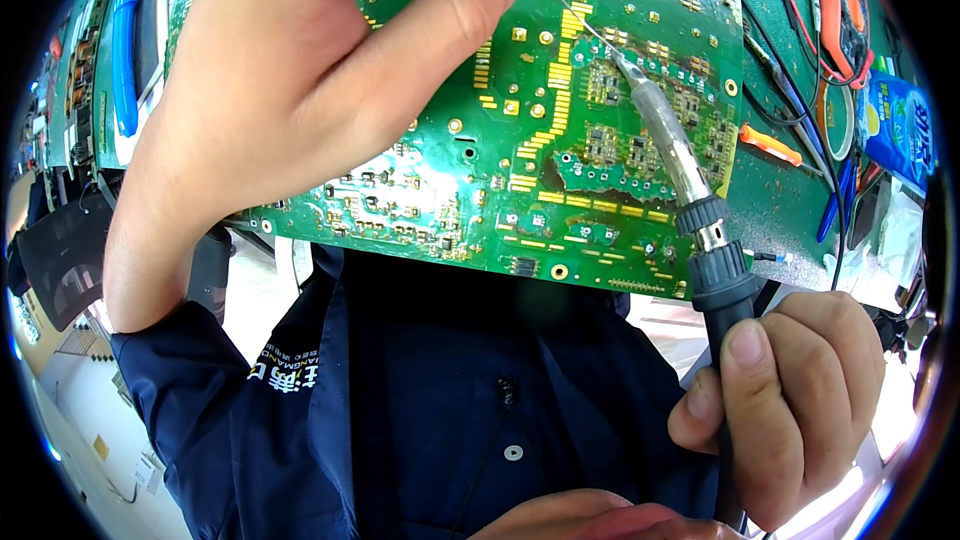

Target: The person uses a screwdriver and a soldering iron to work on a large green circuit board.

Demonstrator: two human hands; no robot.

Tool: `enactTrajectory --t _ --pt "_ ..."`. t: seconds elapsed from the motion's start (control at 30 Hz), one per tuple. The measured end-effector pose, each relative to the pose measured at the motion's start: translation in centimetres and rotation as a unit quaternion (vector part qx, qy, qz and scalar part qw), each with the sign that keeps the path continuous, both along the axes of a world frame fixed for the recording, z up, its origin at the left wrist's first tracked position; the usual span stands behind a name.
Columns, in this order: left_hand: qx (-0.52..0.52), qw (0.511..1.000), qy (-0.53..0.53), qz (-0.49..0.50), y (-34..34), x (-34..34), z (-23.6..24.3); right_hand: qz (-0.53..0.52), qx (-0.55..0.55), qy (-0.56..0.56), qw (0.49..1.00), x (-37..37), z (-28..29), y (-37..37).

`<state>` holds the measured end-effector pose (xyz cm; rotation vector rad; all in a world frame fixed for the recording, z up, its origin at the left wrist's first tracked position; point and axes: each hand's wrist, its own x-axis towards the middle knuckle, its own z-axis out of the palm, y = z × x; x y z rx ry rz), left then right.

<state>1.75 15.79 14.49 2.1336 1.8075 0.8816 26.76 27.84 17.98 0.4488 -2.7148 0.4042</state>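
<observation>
A large green circuit board (490, 155) lies before me, with gold pads and rows of small parts. My left hand (330, 70) reaches over its far left part, thumb and fingers pinching a thin strand of solder wire (570, 8). Lower right, my right hand (800, 390) is wrapped round the dark handle of a soldering iron (672, 135). The iron slants up and left, its tip over the board beside the gold pads. Wire end and iron tip meet or nearly meet there; actual contact is too small to tell. Part of the left fingers is cut off by the top edge.
On the green mat (790, 215) to the right lie an orange-handled tool (770, 145), a blue packet (898, 125), a red-orange device (845, 10) and several dark cables. At the far left is a blue-handled tool (125, 60). The board's near edge overhangs my lap.
</observation>
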Motion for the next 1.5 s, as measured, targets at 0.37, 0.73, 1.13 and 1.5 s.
enactTrajectory --t 0.37,0.73,1.13,1.5 --pt "-0.024 0.999 0.005 0.035 0.2 0.4 0.0 0.068 0.013 0.111 0.991 -0.5 -1.9 1.3" --pt "-0.061 0.997 0.022 0.041 0.9 0.8 0.6 -0.113 0.001 -0.069 0.991 0.6 1.3 -1.8" --pt "-0.101 0.994 -0.008 0.043 0.8 0.7 1.5 -0.102 0.008 -0.034 0.994 0.5 0.7 -1.7" --pt "-0.09 0.995 -0.004 0.039 0.9 1.1 1.6 -0.095 0.006 -0.013 0.995 0.4 0.4 -1.6"
